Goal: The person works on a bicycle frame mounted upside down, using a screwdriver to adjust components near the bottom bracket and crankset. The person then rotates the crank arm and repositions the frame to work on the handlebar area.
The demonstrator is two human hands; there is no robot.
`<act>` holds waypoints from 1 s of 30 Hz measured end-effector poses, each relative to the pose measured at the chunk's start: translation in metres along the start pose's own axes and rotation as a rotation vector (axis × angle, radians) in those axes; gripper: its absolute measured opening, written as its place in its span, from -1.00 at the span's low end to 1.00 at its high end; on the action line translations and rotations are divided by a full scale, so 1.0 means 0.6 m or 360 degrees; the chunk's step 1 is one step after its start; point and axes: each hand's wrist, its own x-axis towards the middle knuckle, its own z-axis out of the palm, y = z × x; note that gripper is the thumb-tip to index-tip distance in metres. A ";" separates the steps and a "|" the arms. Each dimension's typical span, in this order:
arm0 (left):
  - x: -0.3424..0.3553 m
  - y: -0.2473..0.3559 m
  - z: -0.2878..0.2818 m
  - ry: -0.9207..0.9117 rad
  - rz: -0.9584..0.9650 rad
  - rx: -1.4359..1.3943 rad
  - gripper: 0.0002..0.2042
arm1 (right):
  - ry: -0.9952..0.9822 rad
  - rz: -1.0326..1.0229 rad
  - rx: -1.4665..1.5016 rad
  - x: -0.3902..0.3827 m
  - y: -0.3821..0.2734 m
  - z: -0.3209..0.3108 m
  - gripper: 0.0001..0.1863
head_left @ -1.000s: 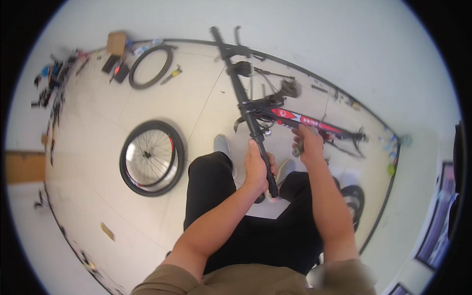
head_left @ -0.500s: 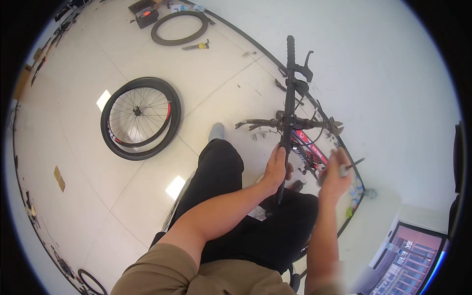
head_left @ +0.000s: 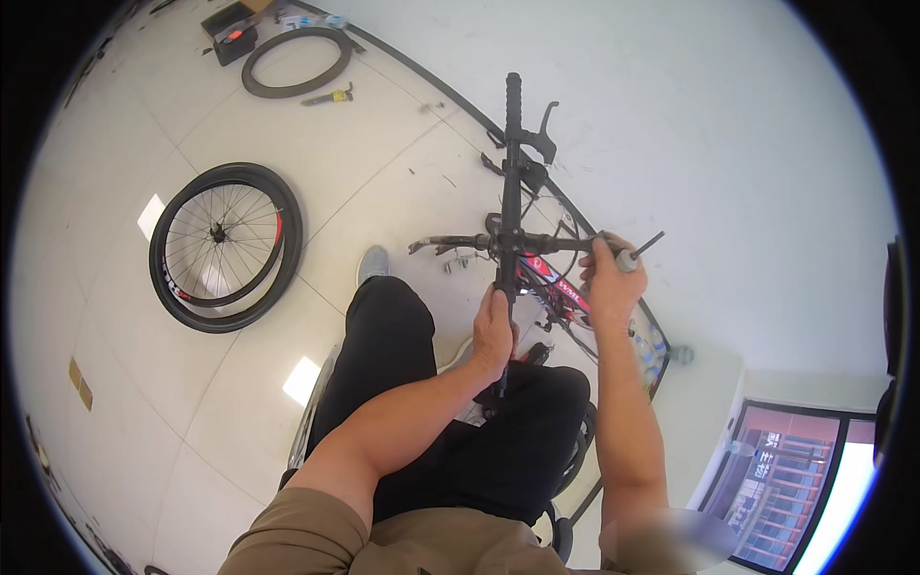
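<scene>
A bicycle handlebar [head_left: 512, 196] stands lengthwise before me, with a ribbed grip [head_left: 514, 94] and a brake lever [head_left: 549, 125] at its far end. My left hand [head_left: 493, 331] is wrapped round the near half of the bar. At the end of the dark tube [head_left: 556, 243] that runs right from the bar's middle, my right hand [head_left: 611, 292] is closed. Out of that fist sticks a screwdriver-like tool [head_left: 629, 260], its pale handle in my fingers and its dark shaft pointing up and right. My fingers hide the tube's end. Below lies the red and black bicycle frame [head_left: 567, 293].
A spoked wheel with a tyre [head_left: 292, 216] lies on the tiled floor at left. Farther off are a loose tyre [head_left: 251, 77], a yellow and black tool [head_left: 331, 96] and a dark toolbox [head_left: 230, 36]. A white wall [head_left: 709, 144] rises close on the right.
My right hand has moved up and left to the tube's end, covering the wrench-like jaws that showed there. My left hand keeps its hold. The whole view has shifted.
</scene>
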 end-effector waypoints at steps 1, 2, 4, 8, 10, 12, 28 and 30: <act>-0.002 0.001 -0.001 -0.0011 -0.0006 -0.0005 -0.59 | 0.0021 0.0028 0.0006 -0.003 -0.021 -0.010 -0.82; -0.002 0.003 -0.003 -0.0025 -0.0014 -0.0009 -0.59 | 0.0055 0.0070 0.0051 -0.005 -0.031 -0.022 -0.82; 0.003 0.006 -0.008 -0.0038 -0.0041 -0.0043 -0.59 | 0.0133 0.0050 0.0089 -0.014 -0.050 -0.049 -0.81; 0.011 -0.002 -0.016 -0.0022 -0.0108 -0.0075 -0.61 | 0.0212 0.0013 0.0504 -0.030 -0.028 -0.150 -0.78; 0.009 0.000 -0.015 -0.0011 -0.0138 -0.0043 -0.61 | 0.0239 0.0158 0.0757 -0.052 -0.027 -0.203 -0.79; 0.009 0.004 -0.017 0.0017 -0.0135 -0.0056 -0.59 | 0.0257 0.0329 0.1057 -0.071 -0.014 -0.256 -0.82; 0.033 0.021 -0.059 -0.0014 -0.0365 0.0076 -0.47 | 0.0657 0.1157 0.1911 -0.275 0.184 -0.386 -0.68; 0.028 0.025 -0.055 0.0029 -0.0309 0.0160 -0.46 | 0.0759 0.1086 0.1811 -0.302 0.181 -0.407 -0.71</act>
